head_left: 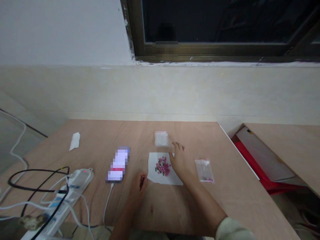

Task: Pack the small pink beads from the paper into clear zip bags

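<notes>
Your right hand (pixel 178 157), fingers apart, was at the right edge of the white paper sheet (pixel 155 179), your left hand (pixel 138 183) curled beside its left edge, grip impossible to tell, while mostly pink beads (pixel 163 167) lay mid-sheet, amid the surface (pixel 237 173).

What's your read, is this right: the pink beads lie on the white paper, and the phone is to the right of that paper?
Not quite: the phone is to the left of the white paper, as the head view shows. The pink beads do lie on that paper.
</notes>
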A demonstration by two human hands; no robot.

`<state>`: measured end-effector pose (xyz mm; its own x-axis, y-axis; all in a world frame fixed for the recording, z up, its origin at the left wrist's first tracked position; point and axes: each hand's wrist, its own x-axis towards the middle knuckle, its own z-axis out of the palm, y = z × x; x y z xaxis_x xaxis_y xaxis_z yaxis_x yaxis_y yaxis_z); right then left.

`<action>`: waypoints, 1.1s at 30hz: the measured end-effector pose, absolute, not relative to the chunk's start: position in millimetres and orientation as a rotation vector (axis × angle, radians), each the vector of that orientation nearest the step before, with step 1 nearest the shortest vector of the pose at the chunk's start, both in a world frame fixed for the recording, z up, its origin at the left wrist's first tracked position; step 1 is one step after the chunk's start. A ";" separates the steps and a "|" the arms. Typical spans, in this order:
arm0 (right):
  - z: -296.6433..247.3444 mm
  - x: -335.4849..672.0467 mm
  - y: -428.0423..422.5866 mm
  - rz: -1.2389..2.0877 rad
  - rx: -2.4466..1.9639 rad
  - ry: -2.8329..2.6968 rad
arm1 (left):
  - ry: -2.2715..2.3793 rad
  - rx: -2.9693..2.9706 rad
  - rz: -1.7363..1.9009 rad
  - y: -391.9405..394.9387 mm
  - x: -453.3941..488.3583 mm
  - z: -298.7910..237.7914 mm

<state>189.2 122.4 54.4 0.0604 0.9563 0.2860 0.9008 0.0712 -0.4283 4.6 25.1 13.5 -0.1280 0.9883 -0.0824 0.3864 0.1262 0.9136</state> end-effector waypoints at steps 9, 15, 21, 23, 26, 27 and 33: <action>35.8 146.6 183.3 0.230 -1.836 -2.124 | 1.685 1.391 0.916 24.1 0.8 14.9; 30.8 147.5 182.8 0.210 -1.802 -2.159 | 1.682 1.411 0.893 25.0 1.4 15.5; 44.3 157.1 183.8 0.360 -1.772 -1.921 | 1.671 1.393 0.933 26.0 0.5 10.5; 58.3 166.8 174.6 0.406 -1.696 -1.719 | 1.658 1.374 0.942 26.4 -0.9 9.7; 77.4 182.6 143.5 0.548 -1.514 -1.362 | 1.603 1.273 0.970 28.6 -1.9 16.8; 80.1 186.8 129.6 0.652 -1.453 -1.278 | 1.577 1.227 0.984 29.9 -1.4 22.0; 45.6 195.1 57.4 1.479 -1.157 -1.105 | 1.354 1.237 0.930 37.0 8.7 63.7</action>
